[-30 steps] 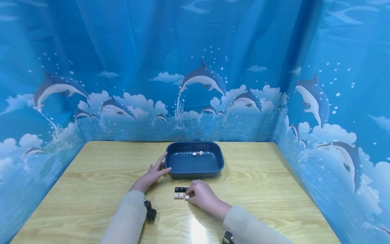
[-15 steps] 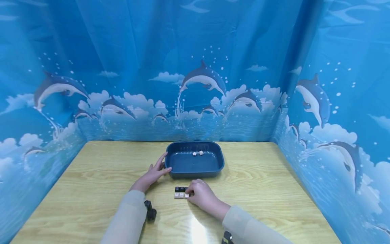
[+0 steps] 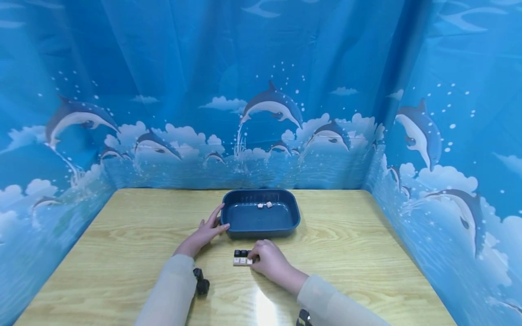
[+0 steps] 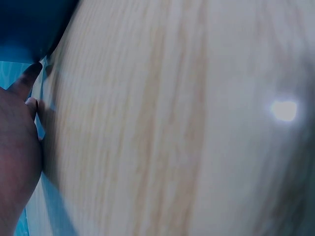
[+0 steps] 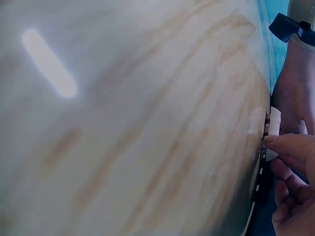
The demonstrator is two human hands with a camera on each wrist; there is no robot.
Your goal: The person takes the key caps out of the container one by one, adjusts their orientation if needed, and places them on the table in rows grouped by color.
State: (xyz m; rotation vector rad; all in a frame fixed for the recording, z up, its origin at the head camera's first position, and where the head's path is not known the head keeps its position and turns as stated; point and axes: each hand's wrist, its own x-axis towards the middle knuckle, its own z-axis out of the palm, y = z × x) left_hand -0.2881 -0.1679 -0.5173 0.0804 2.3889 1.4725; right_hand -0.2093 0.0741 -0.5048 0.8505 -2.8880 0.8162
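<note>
In the head view my right hand [image 3: 270, 259] pinches a white keycap [image 3: 249, 261] at the right end of a short row of white keycaps [image 3: 239, 261]. Right behind lies a row of black keycaps [image 3: 240, 252], its right end hidden by my fingers. The right wrist view has the thumb [image 5: 283, 144] pressed at the edge of the white row. My left hand [image 3: 205, 232] rests on the left side of a dark blue basin [image 3: 261, 234], fingers spread and thumb at the near rim. Two small whitish pieces [image 3: 268, 204] lie inside the basin.
The keycaps and basin are on a light wood-grain table [image 3: 346, 253]. A blue curtain [image 3: 183, 90] printed with dolphins surrounds its back and sides. Black wrist devices [image 3: 201, 283] show beside both sleeves, and a bright glare lies on the table's near part.
The white keycap in my right hand has moved slightly left, closing the small gap to the other white ones. My left hand and the basin have stayed put.
</note>
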